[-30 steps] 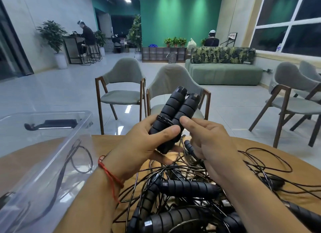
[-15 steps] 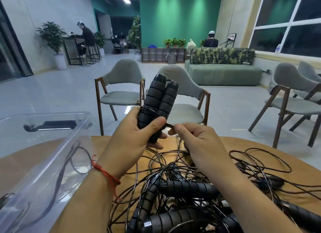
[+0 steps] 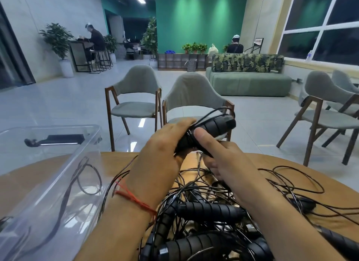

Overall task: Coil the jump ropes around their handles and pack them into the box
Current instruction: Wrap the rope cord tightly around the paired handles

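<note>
My left hand grips a pair of black ribbed jump rope handles, held together and pointing right, above the table. Thin black cord loops over them. My right hand is against the handles from below, thumb pressed on them, fingers curled around cord under them. Below lies a tangled heap of more black handles and cords on the round wooden table. A clear plastic box stands at the left with a handle and cord inside.
Two grey chairs stand just beyond the table's far edge, more chairs at the right. A green sofa and seated people are far back. The box takes up the table's left side.
The held handles have tipped from upright to lying rightward. A loop of cord now passes over them, and my right hand has moved up under them.
</note>
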Motion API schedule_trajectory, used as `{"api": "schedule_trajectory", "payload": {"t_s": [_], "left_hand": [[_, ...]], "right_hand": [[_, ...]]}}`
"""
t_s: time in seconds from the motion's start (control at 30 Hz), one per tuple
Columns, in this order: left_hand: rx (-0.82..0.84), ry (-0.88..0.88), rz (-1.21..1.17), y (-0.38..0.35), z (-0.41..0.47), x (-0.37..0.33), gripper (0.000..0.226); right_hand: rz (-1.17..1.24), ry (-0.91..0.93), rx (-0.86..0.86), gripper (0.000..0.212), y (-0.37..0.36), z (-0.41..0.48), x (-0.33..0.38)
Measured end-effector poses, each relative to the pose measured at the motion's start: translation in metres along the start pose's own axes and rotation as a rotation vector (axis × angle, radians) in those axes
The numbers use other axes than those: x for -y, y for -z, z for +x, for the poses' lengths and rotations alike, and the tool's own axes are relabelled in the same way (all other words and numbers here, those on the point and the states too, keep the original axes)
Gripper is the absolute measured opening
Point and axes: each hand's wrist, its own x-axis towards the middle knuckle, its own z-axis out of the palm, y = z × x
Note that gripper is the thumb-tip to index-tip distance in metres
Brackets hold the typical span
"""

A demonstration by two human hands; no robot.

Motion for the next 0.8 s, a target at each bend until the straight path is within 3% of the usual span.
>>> {"api": "schedule_trajectory", "payload": {"t_s": [0.1, 0.17, 0.23, 0.37, 0.47, 0.6, 0.8], "left_hand": [[-0.006, -0.046, 0.12, -0.011, -0.002, -0.004, 0.079], [0.04, -0.018, 0.051, -0.014, -0.006, -0.009, 0.083], [0.081, 0.114, -0.187, -0.009, -0.007, -0.018, 0.073], [-0.056, 0.494, -0.784, 0.0, 0.001, -0.02, 0.039], [0.081, 0.711, -1.025, 0.008, 0.005, -0.021, 0.056], [0.242, 0.678, -1.111, 0.015, 0.006, -0.02, 0.052], [0.221, 0.589, -1.135, 0.015, 0.006, -0.013, 0.063]], "right_hand": [[0.191, -0.046, -0.046, 0.043, -0.002, 0.001, -0.001], [0.263, -0.041, -0.067, 0.036, 0.0, 0.003, -0.003], [0.23, 0.001, -0.101, 0.038, 0.002, 0.003, -0.002], [0.315, 0.04, -0.04, 0.035, 0.005, 0.001, 0.0], [0.336, 0.068, 0.01, 0.049, 0.006, 0.002, -0.004], [0.281, 0.126, 0.026, 0.032, 0.002, -0.001, -0.006], [0.142, 0.197, 0.052, 0.022, 0.001, -0.002, -0.004]]}}
